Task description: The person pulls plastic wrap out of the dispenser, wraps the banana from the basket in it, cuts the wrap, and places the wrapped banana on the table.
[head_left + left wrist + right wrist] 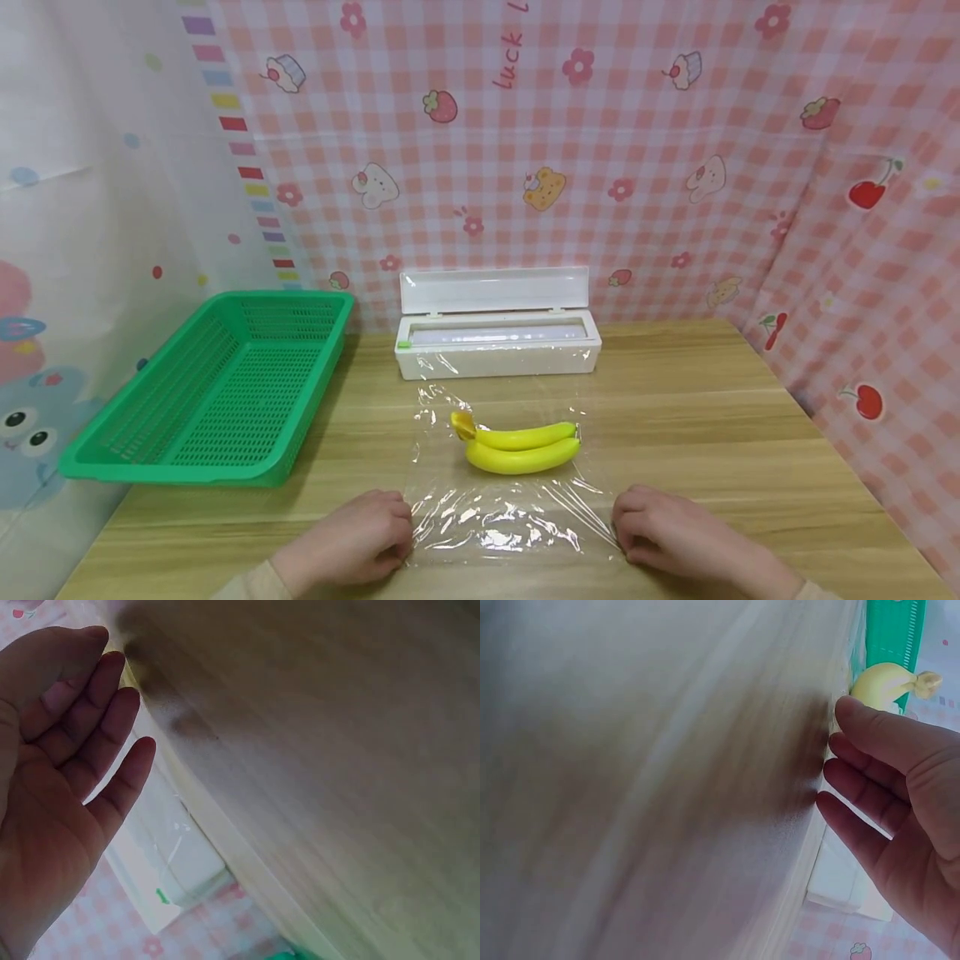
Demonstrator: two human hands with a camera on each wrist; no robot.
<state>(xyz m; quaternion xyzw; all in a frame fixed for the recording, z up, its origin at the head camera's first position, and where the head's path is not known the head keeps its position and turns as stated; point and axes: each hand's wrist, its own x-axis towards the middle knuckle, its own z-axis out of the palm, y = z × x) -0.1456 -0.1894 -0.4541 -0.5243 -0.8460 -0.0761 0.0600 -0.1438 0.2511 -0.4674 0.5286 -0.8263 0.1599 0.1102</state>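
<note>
A sheet of cling film (502, 521), wrinkled and shiny, lies over the table from the dispenser box toward me. On the film rests a pair of yellow bananas (521, 450), stem end to the left; part of one also appears as a yellow banana (881, 684) in the right wrist view. My left hand (367, 537) pinches the film's near left corner, fingertips low at the table. At the near right corner my right hand (675, 533) pinches the film, creases running toward it. The film between the fingertips is hard to make out in both wrist views.
A white dispenser box (498, 360) with its lid raised stands at the back, a roll of film inside. To the left sits a green plastic basket (281, 467). Patterned cloth (480, 150) hangs behind and at both sides of the wooden table (712, 400).
</note>
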